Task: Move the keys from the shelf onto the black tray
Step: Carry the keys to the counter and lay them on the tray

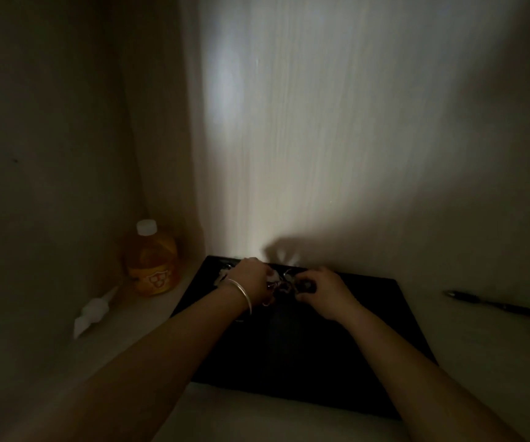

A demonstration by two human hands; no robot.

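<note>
The black tray (368,346) lies on a pale shelf in a dim cabinet. Both my hands reach over its far end. A bunch of keys (280,283) with metal rings and a pale charm sits between them on the tray. My left hand (252,277), with a silver bangle on the wrist, is curled around the left part of the bunch. My right hand (322,290) pinches the right part, where something dark shows at its fingertips. The dim light hides the details of the keys.
A yellow bottle (150,261) with a white cap stands in the left back corner. A white object (93,312) lies in front of it. A dark pen (490,303) lies on the shelf right of the tray. Cabinet walls close in at left and back.
</note>
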